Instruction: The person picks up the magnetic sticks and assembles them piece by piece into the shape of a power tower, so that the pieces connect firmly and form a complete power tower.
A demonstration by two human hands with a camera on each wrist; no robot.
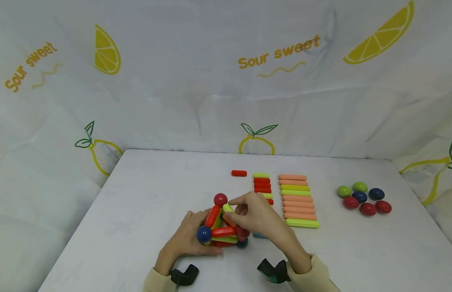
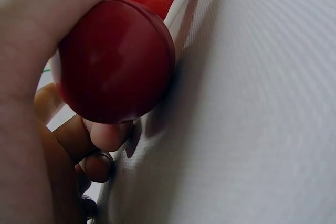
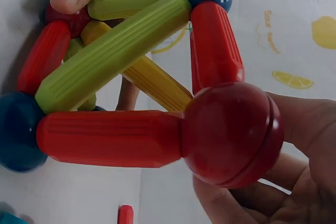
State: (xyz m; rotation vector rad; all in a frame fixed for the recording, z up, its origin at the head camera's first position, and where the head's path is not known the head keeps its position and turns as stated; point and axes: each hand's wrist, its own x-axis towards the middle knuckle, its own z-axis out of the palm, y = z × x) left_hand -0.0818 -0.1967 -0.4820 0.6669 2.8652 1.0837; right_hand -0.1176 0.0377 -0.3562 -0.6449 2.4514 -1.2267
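Note:
Between both hands stands a frame of magnetic rods and balls, with red rods (image 1: 223,231), a blue ball (image 1: 204,234) at its near left corner and a red ball (image 1: 220,199) on top. My left hand (image 1: 187,239) grips its left side low down; in the left wrist view the thumb and fingers lie around a dark red ball (image 2: 115,61). My right hand (image 1: 257,215) pinches a short yellow-green rod (image 1: 227,208) at the upper right of the frame. From the right wrist, a large red ball (image 3: 231,135) hides part of that hand. A long green rod (image 3: 113,53) slants across one side.
Short red and green rods (image 1: 262,185) lie in a column behind the right hand, with one red rod (image 1: 239,173) apart. Farther right lie long orange, yellow and green rods (image 1: 298,204). Several loose balls (image 1: 368,209) sit at the right. A blue piece (image 1: 260,235) shows beneath the right hand.

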